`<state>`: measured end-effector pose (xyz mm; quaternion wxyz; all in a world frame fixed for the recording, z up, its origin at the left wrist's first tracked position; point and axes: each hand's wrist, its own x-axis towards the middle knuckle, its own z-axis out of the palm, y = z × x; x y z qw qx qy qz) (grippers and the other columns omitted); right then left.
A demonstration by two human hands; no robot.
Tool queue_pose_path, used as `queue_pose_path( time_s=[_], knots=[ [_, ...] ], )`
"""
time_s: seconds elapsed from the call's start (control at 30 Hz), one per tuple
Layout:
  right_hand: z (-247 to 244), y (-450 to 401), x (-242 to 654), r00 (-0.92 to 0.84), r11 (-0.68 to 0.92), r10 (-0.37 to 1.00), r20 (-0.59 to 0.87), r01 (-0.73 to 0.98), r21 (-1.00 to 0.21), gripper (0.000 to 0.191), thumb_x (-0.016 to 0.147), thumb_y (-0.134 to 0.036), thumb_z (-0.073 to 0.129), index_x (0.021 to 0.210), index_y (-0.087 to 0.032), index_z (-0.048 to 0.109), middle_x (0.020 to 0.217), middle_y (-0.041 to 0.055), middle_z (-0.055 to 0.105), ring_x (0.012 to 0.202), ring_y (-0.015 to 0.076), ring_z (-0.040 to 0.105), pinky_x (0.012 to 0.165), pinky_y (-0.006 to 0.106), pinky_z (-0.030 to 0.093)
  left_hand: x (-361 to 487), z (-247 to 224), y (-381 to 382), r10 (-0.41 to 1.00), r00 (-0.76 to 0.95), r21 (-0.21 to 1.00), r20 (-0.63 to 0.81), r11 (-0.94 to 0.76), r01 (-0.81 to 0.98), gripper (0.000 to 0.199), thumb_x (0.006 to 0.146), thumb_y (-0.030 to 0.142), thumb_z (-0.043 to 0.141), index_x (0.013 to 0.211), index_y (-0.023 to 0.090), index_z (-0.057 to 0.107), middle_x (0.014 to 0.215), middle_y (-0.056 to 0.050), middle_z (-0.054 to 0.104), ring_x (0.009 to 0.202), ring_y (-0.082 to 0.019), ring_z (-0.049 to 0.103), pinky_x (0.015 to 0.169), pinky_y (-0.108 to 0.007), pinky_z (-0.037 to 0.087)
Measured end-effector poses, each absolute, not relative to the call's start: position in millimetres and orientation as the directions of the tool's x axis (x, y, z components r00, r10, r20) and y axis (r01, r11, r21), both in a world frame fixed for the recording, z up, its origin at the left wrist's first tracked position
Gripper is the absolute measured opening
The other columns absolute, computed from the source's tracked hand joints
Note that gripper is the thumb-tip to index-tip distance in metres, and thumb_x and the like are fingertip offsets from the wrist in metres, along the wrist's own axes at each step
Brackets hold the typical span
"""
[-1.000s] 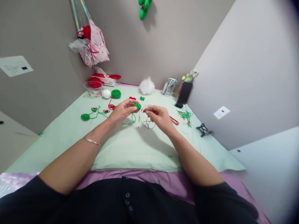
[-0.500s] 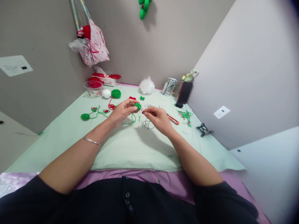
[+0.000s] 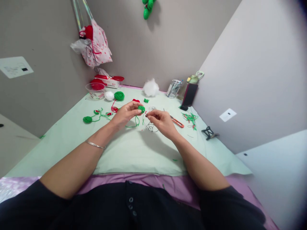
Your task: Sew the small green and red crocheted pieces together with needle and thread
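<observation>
Between the thumb and fingers of my left hand (image 3: 128, 112) is a small green crocheted piece (image 3: 141, 109), held above the cloth. My right hand (image 3: 161, 120) is just to its right, thumb and forefinger pinched together. What sits in that pinch is too small to name; a tiny dark tip shows at the fingertips. Green yarn (image 3: 136, 122) trails beneath my left hand. Loops of dark thread (image 3: 151, 127) lie on the cloth under my right hand, with a small green curl (image 3: 146, 100) beyond both hands.
An orange-handled cutter (image 3: 177, 122) lies right of my right hand, near green yarn scraps (image 3: 190, 118). Behind are white stuffing (image 3: 151, 88), a clear cup (image 3: 174, 89) and a phone (image 3: 190, 95). At left are a plastic tub (image 3: 96, 92) and green yarn balls (image 3: 119, 95).
</observation>
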<state>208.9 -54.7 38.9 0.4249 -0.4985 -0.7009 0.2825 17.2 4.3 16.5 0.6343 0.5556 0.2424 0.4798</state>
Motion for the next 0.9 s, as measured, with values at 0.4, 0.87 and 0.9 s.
queue_pose_path(
  time_s=[0.4, 0.87, 0.9],
  knots=[
    [43, -57, 207, -0.139, 0.318, 0.948, 0.288, 0.486, -0.814, 0.016, 0.083, -0.023, 0.059, 0.083, -0.015, 0.073, 0.066, 0.0008, 0.063, 0.058, 0.0111, 0.046, 0.056, 0.026, 0.035, 16, 14, 6, 0.874, 0.422, 0.949, 0.239, -0.118, -0.293, 0.033, 0.071, 0.026, 0.083, 0.101, 0.019, 0.073, 0.098, -0.003, 0.071, 0.095, -0.017, 0.061, 0.093, -0.033, 0.045],
    [30, -48, 209, -0.188, 0.352, 0.932, 0.308, 0.280, -0.893, 0.022, 0.082, -0.035, 0.064, 0.091, -0.016, 0.070, 0.061, -0.0033, 0.054, 0.054, 0.0099, 0.045, 0.053, 0.025, 0.035, 14, 13, 7, 0.841, 0.510, 0.910, 0.180, 0.054, -0.410, 0.033, 0.073, 0.026, 0.086, 0.103, 0.017, 0.074, 0.101, -0.007, 0.076, 0.097, -0.020, 0.070, 0.103, -0.040, 0.048],
    [28, -47, 208, -0.188, 0.351, 0.932, 0.310, 0.260, -0.900, 0.023, 0.082, -0.036, 0.065, 0.091, -0.016, 0.070, 0.061, -0.0036, 0.053, 0.053, 0.0098, 0.044, 0.052, 0.025, 0.035, 13, 13, 7, 0.835, 0.520, 0.908, 0.182, 0.060, -0.415, 0.033, 0.074, 0.026, 0.086, 0.103, 0.017, 0.074, 0.102, -0.007, 0.076, 0.098, -0.020, 0.070, 0.104, -0.040, 0.048]
  ],
)
